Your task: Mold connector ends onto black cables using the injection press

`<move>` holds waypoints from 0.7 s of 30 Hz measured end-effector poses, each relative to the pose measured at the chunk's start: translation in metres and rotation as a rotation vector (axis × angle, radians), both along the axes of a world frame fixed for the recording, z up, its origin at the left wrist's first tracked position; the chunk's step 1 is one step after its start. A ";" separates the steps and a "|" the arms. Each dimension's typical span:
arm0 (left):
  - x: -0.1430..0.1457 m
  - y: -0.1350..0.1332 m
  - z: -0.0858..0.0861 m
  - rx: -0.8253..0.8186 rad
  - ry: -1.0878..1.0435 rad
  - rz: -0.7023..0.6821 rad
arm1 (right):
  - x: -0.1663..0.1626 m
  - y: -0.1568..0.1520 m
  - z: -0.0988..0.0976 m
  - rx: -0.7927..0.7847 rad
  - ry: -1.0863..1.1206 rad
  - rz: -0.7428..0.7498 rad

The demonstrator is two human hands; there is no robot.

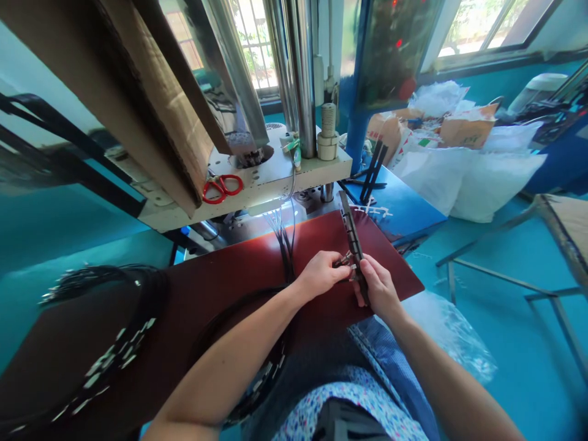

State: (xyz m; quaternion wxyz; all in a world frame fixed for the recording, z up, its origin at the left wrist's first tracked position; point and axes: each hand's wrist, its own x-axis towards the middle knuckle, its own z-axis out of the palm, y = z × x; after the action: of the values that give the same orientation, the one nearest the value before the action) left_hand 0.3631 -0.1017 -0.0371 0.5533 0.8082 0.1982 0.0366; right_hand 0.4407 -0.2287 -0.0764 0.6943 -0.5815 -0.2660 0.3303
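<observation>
right hand (382,289) is gripping a dark bar (349,223) over the red-brown table (220,269), left hand (320,273) pinching small metal-tipped bits (348,258) against it. coiled black cables (149,294) lie off left, red scissors (222,186) up on the machine (271,176).

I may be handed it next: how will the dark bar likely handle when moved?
The bar is probably stiff, as it looks straight well beyond the right hand. It may tip or swing, being long, narrow and gripped towards one end.
</observation>
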 end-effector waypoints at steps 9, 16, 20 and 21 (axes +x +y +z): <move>0.005 0.000 -0.002 -0.258 0.011 0.020 | 0.000 0.001 0.000 -0.071 -0.108 0.013; -0.004 0.013 0.004 -0.204 0.000 -0.022 | -0.001 0.003 0.001 -0.068 -0.108 0.004; -0.004 0.027 0.007 -0.053 -0.071 0.003 | 0.000 0.002 0.000 -0.032 -0.062 -0.002; -0.004 0.028 0.006 0.017 -0.089 0.025 | 0.000 0.002 0.000 -0.031 -0.056 0.003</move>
State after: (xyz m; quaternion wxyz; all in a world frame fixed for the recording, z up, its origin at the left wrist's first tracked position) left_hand 0.3593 -0.0735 -0.0308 0.5540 0.8081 0.1830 0.0810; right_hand 0.4408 -0.2272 -0.0759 0.6769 -0.6008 -0.2809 0.3193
